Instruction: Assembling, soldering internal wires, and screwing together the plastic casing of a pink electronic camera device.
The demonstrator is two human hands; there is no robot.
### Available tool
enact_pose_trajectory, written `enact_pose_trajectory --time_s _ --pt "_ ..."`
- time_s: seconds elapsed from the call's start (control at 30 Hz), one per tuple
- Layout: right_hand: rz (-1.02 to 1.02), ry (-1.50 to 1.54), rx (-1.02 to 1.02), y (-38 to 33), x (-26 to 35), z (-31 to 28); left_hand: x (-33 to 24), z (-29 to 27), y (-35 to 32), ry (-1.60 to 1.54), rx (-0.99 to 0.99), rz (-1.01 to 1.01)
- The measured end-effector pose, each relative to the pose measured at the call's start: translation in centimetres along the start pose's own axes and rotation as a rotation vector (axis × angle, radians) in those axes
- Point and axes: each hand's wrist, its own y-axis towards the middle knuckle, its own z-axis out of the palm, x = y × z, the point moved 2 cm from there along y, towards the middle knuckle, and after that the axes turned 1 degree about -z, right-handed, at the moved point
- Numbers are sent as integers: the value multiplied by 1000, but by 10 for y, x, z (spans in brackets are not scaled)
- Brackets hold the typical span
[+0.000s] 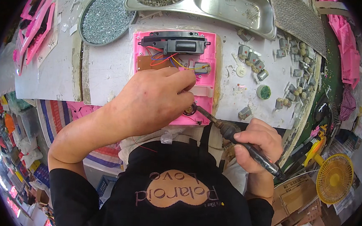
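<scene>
A pink plastic housing [208, 99] lies on the table before me, its inside facing up. It carries a black plastic unit [189, 46], a brown circuit board [147, 63], a small motor [201, 68] and red, yellow and blue wires. My left hand [155, 96] rests over the housing's lower left, fingers curled and closed; what they pinch is hidden. My right hand [260, 143] grips the dark handle of a soldering iron [229, 130]. Its tip points left at a round part [190, 110] in the housing's near end, touching or nearly touching it. A thin red wire [144, 146] hangs below my left wrist.
A round dish of screws [105, 17] and a steel tray [234, 11] with small metal parts stand at the back. Several small motors [255, 64] and a green-filled tub [264, 92] sit to the right. Pink parts [40, 27] lie far left; a yellow fan [334, 178] stands lower right.
</scene>
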Motion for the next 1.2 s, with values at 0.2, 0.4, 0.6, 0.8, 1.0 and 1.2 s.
enact_pose_trajectory --time_s 0.2,0.4,0.6,0.8,1.0,1.2 --pt "-3 -22 3 2 2 -1 0 1 1 -1 2 7" --pt "11 -9 -13 1 6 -6 1 0 0 8 7 17" --pt "154 -37 -590 -53 12 -58 5 -3 -3 5 9 20" --pt "245 -61 -1388 -168 15 -209 -5 -1 3 22 -33 20" --pt "228 -305 -1559 -180 25 -265 -17 -1 12 20 -42 -5" --pt "418 -306 -1446 -149 -26 -290 -11 0 4 33 -57 -15"
